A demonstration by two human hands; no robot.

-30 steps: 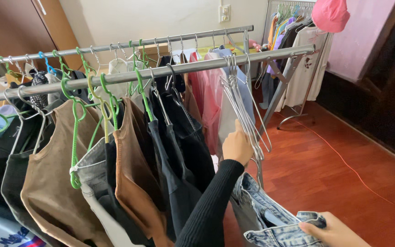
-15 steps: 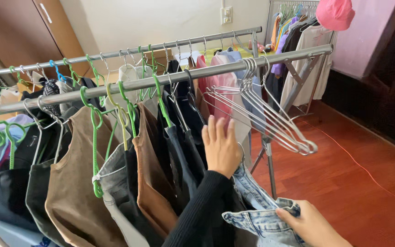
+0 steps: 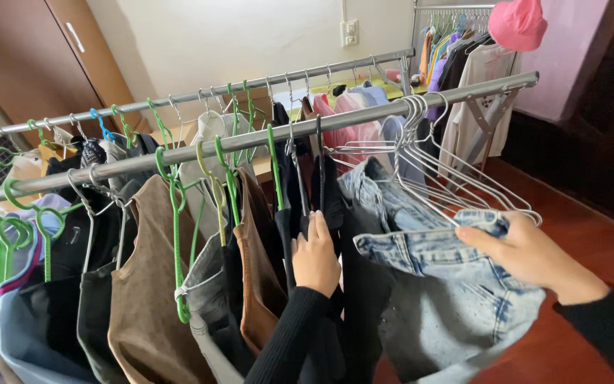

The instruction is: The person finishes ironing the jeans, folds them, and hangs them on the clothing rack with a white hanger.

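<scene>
- Currently, the right hand is closed around the waistband of a pair of light blue jeans, thumb on top and fingers curled underneath, holding the garment up at the level of the near rail.
- The jeans sit at the right end of the hanging row, just below a cluster of bare white wire hangers that hang from the near rail; the waistband touches or nearly touches the lowest hanger bars.
- The left hand is flat and mostly open, fingers extended upward, pressed against dark hanging garments. It grips nothing; it pushes the row to the left.
- Procedure, as judged from the layout: keep the left palm firm against the dark garments so that the gap beside the wire hangers stays open.
- Keep the waistband level and taut in the right hand; a sagging edge is likely to snag on the neighbouring hanger bars.
- Select one wire hanger only. The hangers are bunched closely and overlap, so several may lift together.
- To the left of the gap hang a brown vest and further garments on green plastic hangers; these lie well apart from the jeans.
- A far rail runs parallel behind the near rail and carries further clothing.
</scene>
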